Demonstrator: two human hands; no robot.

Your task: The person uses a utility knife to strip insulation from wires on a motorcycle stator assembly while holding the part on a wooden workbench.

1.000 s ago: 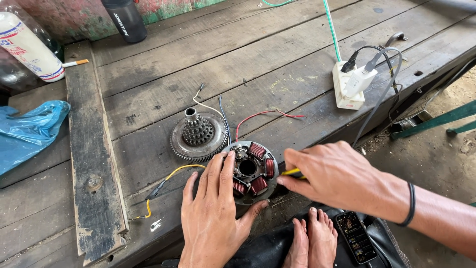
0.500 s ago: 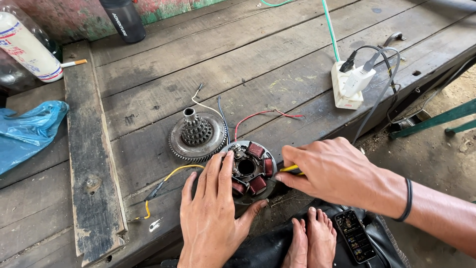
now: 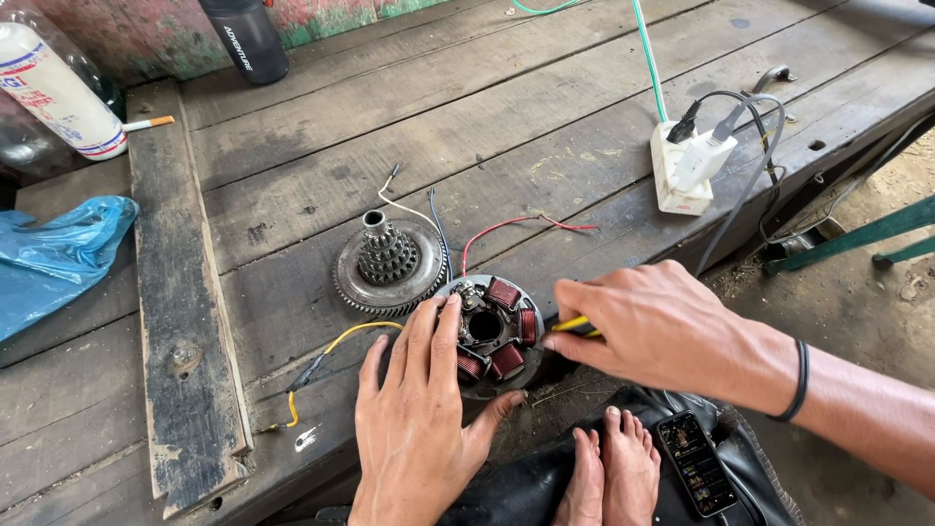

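Two bare hands work on a round metal stator plate with red-brown copper coils, which lies at the near edge of the weathered grey plank surface. The left hand lies flat beside the plate, its fingers spread and their tips pressing on the plate's left rim, thumb under its near edge. The right hand comes in from the plate's right, its fingers pressed together around a yellow-handled tool whose tip points at the coils; the tool's working end is hidden.

Touching the plate's upper left rim lies a dull grey toothed metal gear with a ribbed hub. Thin white, black and red wires curl away behind the plate, and a yellow wire trails to its left.

Well beyond the plate to the right sits a white plastic socket block with plugs and grey cables. Far left of the plate are a crumpled blue plastic bag, a white cylindrical can and a raised rough plank. Between the gear and the far wall the boards are open. Below the plate, past the surface's edge, show bare feet and a dark phone.
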